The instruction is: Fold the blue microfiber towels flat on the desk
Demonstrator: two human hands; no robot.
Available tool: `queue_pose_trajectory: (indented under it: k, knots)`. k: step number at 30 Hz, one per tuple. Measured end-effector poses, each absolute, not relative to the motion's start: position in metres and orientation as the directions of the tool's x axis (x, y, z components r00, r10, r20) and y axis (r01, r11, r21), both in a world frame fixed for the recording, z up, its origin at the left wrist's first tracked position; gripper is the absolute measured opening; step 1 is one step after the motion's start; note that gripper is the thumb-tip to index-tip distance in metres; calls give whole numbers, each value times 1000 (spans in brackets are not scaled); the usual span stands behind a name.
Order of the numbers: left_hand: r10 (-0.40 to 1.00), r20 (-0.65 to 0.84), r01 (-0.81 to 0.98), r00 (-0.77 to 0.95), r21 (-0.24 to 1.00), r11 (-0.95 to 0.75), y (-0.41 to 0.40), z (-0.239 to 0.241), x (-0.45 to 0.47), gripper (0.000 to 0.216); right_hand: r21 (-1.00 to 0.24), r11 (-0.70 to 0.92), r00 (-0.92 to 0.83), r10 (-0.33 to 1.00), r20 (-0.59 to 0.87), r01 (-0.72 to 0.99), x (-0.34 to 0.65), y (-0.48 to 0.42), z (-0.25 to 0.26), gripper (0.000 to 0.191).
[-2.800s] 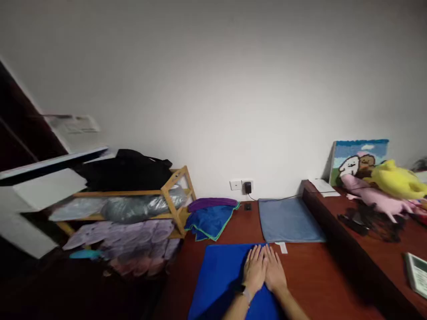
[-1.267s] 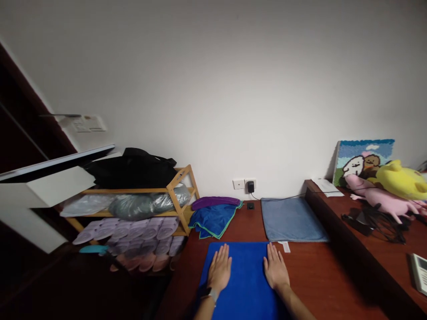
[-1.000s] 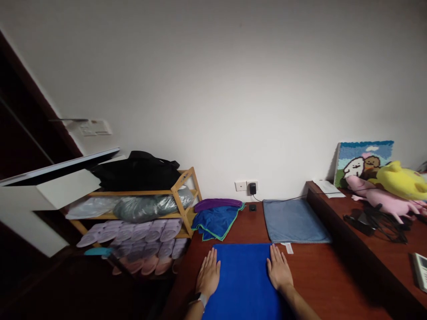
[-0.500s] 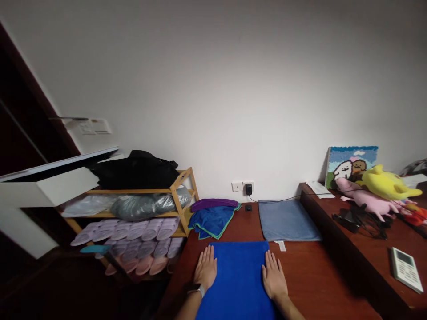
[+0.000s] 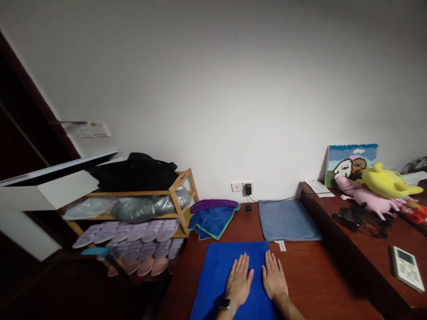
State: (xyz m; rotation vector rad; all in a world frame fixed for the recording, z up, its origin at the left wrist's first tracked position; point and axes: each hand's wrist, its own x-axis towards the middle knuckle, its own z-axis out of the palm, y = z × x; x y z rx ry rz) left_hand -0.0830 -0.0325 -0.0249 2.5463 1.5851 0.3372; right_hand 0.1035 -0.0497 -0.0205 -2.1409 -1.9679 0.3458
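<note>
A bright blue towel (image 5: 213, 275) lies flat on the reddish-brown table, its near end cut off by the bottom of the view. My left hand (image 5: 239, 279), with a watch on the wrist, rests palm down on the middle of the towel, fingers stretched out. Along the towel's right edge my right hand (image 5: 274, 275) lies flat with fingers extended, partly over the cloth and partly over the table. Behind the towel are a crumpled blue and purple cloth (image 5: 213, 220) with green edging and a flat grey-blue cloth (image 5: 288, 221) with a white tag (image 5: 282, 246).
Left of the table stands a wooden rack (image 5: 182, 195) with slippers (image 5: 151, 231) and a black bag (image 5: 133, 171). A raised surface at right carries plush toys (image 5: 385, 181), black cables (image 5: 363, 221) and a white remote-like device (image 5: 407, 268). A black adapter (image 5: 248, 189) is plugged into the wall.
My left hand has moved right, from the towel's left edge onto its middle. My right hand has stayed in place, and the towel lies nearly as before.
</note>
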Motion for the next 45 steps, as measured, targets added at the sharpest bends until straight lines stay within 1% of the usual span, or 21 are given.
queue_pose_trajectory:
  k: [3, 6, 9, 12, 17, 19, 22, 24, 26, 28, 30, 33, 35, 38, 42, 45]
  knots:
    - [970, 91, 961, 225, 143, -236, -27, -24, -165, 59, -298, -95, 89, 995, -32, 950, 102, -51, -17, 67]
    - [986, 111, 986, 121, 100, -133, -28, -29, -225, 60, -278, -96, 85, 995, -51, 956, 102, -53, -14, 67]
    - [986, 139, 991, 94, 84, -106, -30, -38, -249, 59, -262, -96, 86, 995, -51, 960, 102, -54, -15, 68]
    - [986, 147, 992, 81, 83, -93, -31, -40, -249, 58, -256, -90, 79, 996, -52, 963, 102, -53, -14, 69]
    - [990, 120, 993, 67, 91, -79, -35, -25, -243, 58, -261, -105, 79, 991, -109, 960, 103, -55, -5, 69]
    - [991, 121, 994, 61, 87, -72, -38, -16, -239, 59, -277, -122, 98, 990, -98, 953, 104, -64, -2, 69]
    - [973, 204, 986, 111, 100, -133, -47, -3, -216, 59, -304, -105, 104, 994, -20, 947, 101, -84, -5, 68]
    - [944, 258, 961, 204, 131, -243, -56, 3, -185, 59, -315, -92, 91, 996, -20, 945, 98, -97, -9, 69]
    - [909, 271, 913, 317, 172, -370, -67, 5, -144, 58, -317, -103, 93, 995, -47, 943, 95, -106, -13, 70]
    - [874, 252, 857, 416, 213, -469, -79, 3, -98, 58, -314, -109, 96, 994, -56, 943, 93, -110, -16, 70]
    - [854, 204, 814, 479, 259, -519, -88, -3, -57, 58, -303, -89, 75, 996, -56, 949, 93, -111, -17, 67]
    - [856, 123, 800, 503, 309, -514, -96, -13, -24, 57, -275, -39, 22, 998, -65, 961, 94, -109, -18, 64]
    - [863, 93, 811, 496, 304, -499, -97, -18, -30, 56, -275, -34, 18, 998, -62, 961, 94, -108, -18, 63]
    - [908, 56, 877, 415, 241, -416, -95, -23, -80, 58, -299, -85, 75, 996, -46, 951, 93, -107, -19, 65]
    - [989, 31, 984, 142, 106, -145, -93, -28, -182, 59, -309, -108, 103, 994, -32, 945, 92, -107, -20, 69]
    - [997, 42, 996, 61, 67, -64, -97, -29, -232, 59, -299, -103, 96, 995, -37, 949, 93, -107, -18, 69]
